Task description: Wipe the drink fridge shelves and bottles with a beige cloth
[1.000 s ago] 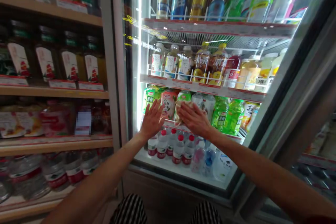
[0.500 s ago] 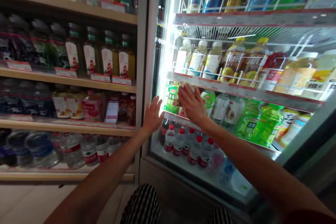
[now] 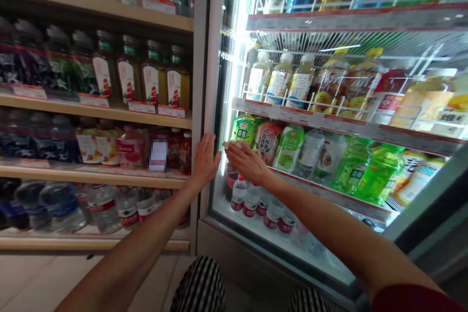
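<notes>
My right hand [image 3: 249, 162] lies over a pale cloth [image 3: 230, 146], pressing it to the glass door [image 3: 310, 234] of a lit drinks fridge. Only the cloth's edge shows past the fingertips, close to the door's left side. My left hand [image 3: 205, 158] is open and rests with fingers stretched upward against the fridge's left frame [image 3: 210, 73]. Behind the glass, near my right hand, stand a green-labelled bottle [image 3: 244, 128] and a red-labelled bottle [image 3: 268, 139]. Below it are small red-labelled water bottles [image 3: 239, 194], partly hidden by my arm.
To the left, wooden shelves [image 3: 95, 175] hold rows of bottles, including amber ones [image 3: 149, 78] and large water bottles [image 3: 104, 209]. Wire-fronted fridge shelves [image 3: 329, 126] carry more drinks. My checkered-clothed knee [image 3: 199, 285] is close to the fridge base [image 3: 226, 248].
My right hand has slid the cloth left and slightly down across the glass. My left hand has shifted a little left onto the frame. The view has moved slightly.
</notes>
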A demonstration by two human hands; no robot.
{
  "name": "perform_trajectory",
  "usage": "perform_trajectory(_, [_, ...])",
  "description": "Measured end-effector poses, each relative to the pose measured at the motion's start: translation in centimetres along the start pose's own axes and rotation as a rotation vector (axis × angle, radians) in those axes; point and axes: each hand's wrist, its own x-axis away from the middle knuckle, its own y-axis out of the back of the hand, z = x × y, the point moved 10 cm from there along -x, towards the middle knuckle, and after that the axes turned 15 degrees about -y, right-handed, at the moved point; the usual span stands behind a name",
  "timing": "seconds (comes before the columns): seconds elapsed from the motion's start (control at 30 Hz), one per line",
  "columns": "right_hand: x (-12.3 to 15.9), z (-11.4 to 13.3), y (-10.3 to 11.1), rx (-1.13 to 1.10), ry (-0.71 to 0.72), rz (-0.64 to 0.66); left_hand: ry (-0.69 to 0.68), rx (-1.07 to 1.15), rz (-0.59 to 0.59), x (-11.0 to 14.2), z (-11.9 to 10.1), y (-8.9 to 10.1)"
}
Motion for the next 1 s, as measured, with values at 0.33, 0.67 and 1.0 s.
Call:
perform_trajectory(0.33, [5.4, -4.2, 3.5, 0.062, -0.049, -0.025, -0.116, 0.057, -0.022, -2.5, -5.2, -1.0])
perform_trajectory(0.67, [11.0, -7.3, 7.0, 0.143, -0.055, -0.065, -0.180, 0.086, -0.058, -4.0, -10.1, -1.9])
perform_trajectory(1.0, [16.8, -10.8, 9.9, 0.191, -0.198, -0.073, -0.291, 0.118, -0.094, -5.7, -15.3, -2.2])
